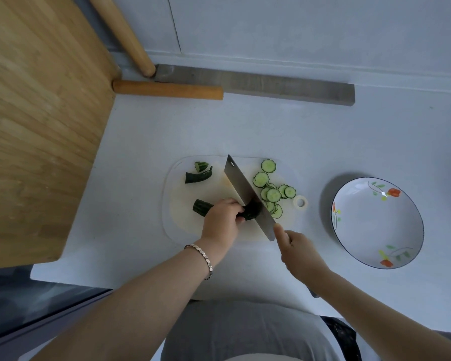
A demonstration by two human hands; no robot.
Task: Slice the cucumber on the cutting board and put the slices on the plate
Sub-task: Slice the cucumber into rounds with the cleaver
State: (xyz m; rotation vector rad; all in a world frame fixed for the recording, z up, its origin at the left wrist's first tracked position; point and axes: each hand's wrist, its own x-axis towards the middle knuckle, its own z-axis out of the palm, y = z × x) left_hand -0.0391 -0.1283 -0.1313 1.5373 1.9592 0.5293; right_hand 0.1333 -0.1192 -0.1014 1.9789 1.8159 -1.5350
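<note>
A dark green cucumber lies on the white cutting board. My left hand presses down on its middle, hiding part of it. My right hand grips the handle of a wide cleaver, whose blade stands against the cucumber's right end. Several thin round slices lie on the board to the right of the blade. Two cut-off end pieces rest at the board's far left. The white plate with painted flowers sits to the right of the board with nothing in it.
A large wooden board covers the left of the counter. Two wooden rolling pins and a grey bar lie along the back wall. The counter's front edge runs just below my wrists.
</note>
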